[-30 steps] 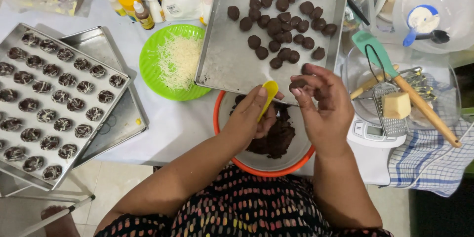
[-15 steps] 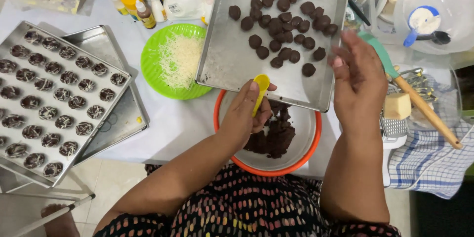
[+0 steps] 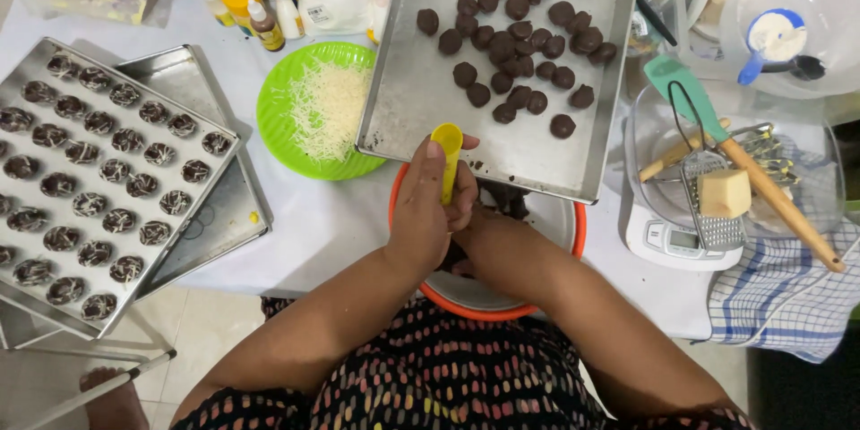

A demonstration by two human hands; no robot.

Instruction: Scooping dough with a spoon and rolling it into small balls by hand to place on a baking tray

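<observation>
My left hand (image 3: 419,215) grips a small yellow spoon (image 3: 448,145) with its scoop pointing up, over the orange-rimmed bowl (image 3: 579,226) of dark chocolate dough. My right hand (image 3: 482,235) sits low in the bowl right behind the left, its fingers touching the spoon's handle and mostly hidden. Just beyond the bowl lies a metal baking tray (image 3: 412,107) with several dark chocolate balls (image 3: 528,36) clustered at its far right. The nearest ball (image 3: 563,125) rests alone near the tray's front edge.
A green plate (image 3: 276,121) of grated cheese sits left of the tray. At far left a metal tray (image 3: 107,170) holds several topped chocolates. To the right are a white scale (image 3: 667,237), a grater with a cheese block (image 3: 724,193), a teal spatula (image 3: 681,85) and a checked cloth (image 3: 788,300).
My right hand came back from the baking tray's front right edge down into the bowl behind my left hand. The left hand stayed over the bowl with the spoon.
</observation>
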